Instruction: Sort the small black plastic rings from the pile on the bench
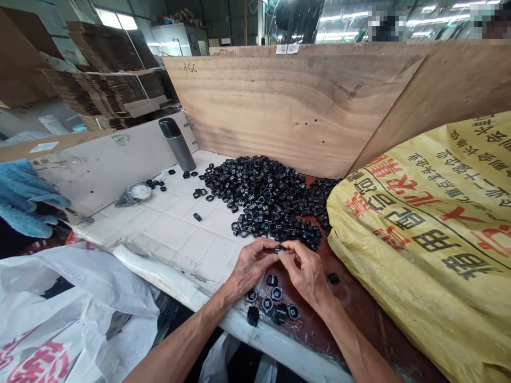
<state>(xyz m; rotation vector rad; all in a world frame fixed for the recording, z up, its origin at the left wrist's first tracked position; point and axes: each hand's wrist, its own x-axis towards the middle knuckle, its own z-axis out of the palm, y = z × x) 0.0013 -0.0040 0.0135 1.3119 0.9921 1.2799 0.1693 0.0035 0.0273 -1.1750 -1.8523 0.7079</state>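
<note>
Fingertips of my left hand [255,263] and my right hand [303,266] meet around a small black plastic ring [279,249], pinching it from both sides. Its details are partly covered by the fingers. Just beyond them lies a big heap of black plastic rings [259,186]. Nearer to me, between my wrists, several black plastic caps [277,293] rest on the table's dark red surface; some show a spoked inside, others stand on end. One black piece [334,277] sits apart, right of my right hand.
A yellow printed sack [419,213] bulges along the right. Wooden boards [279,101] wall the back. At the left stand a grey thermos [178,146] and a small plastic bag [133,194] with a white round item. A white sack [80,298] lies front left; stacked cardboard [107,96] is behind.
</note>
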